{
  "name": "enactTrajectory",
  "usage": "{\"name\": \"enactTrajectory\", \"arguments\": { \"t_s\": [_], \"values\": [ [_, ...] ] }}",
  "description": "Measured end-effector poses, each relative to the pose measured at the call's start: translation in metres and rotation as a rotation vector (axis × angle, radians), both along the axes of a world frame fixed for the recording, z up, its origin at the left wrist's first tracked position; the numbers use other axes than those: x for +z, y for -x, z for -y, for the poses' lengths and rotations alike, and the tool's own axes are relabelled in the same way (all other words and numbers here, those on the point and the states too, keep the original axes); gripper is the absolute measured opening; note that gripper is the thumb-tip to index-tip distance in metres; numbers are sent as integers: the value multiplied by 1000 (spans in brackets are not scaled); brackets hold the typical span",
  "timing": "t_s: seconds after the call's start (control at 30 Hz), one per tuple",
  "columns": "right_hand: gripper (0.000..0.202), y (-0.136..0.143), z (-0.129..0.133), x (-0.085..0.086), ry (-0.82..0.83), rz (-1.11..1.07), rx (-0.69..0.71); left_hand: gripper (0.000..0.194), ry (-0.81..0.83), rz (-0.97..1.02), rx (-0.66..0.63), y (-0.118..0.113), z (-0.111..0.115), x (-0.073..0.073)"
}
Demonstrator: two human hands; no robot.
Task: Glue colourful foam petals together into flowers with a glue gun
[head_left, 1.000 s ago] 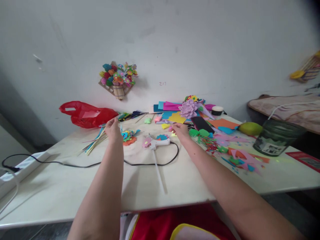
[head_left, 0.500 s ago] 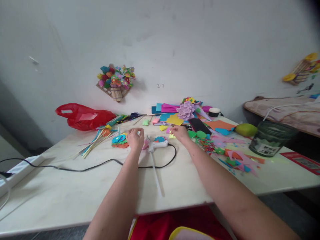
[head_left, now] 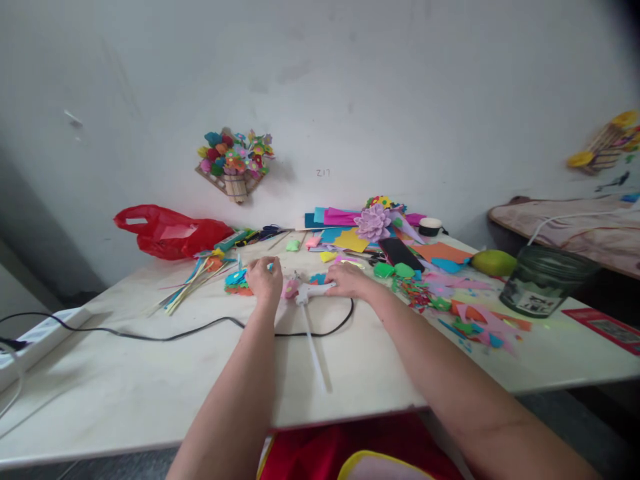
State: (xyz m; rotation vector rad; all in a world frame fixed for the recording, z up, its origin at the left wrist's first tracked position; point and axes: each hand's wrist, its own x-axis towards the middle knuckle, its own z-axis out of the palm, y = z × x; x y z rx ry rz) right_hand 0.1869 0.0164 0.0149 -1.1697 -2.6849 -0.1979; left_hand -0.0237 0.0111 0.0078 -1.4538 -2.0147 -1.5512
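Touching the glue gun [head_left: 316, 291] with the right hand [head_left: 350, 280], newly brought closer; keeping the left hand [head_left: 265, 277] beside the foam flowers [head_left: 235, 281]; unable to tell either hand's fingers apart or together.

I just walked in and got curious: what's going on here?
A person's right hand is at the handle of a white glue gun on the table. The left hand is beside blue and orange flower cutouts; whether it holds anything is unclear. Colourful scraps lie off to the right.
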Motion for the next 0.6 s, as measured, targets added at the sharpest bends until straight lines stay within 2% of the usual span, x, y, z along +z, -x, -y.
{"name": "enactTrajectory", "arguments": {
  "t_s": [0.17,0.3,0.5,0.6],
  "values": [
    [25,11,13,4,-57,103,19,27,-80,119,61,15,-1,6],
    [26,17,17,6,-72,91,-27,27,-73,180,80,22,2,14],
    [30,34,20,1,-80,4,-127,28,-78,111,20,18,5,20],
    [33,44,22,-2,-75,-17,-158,28,-15,38,-13,17,8,22]
  ]
}}
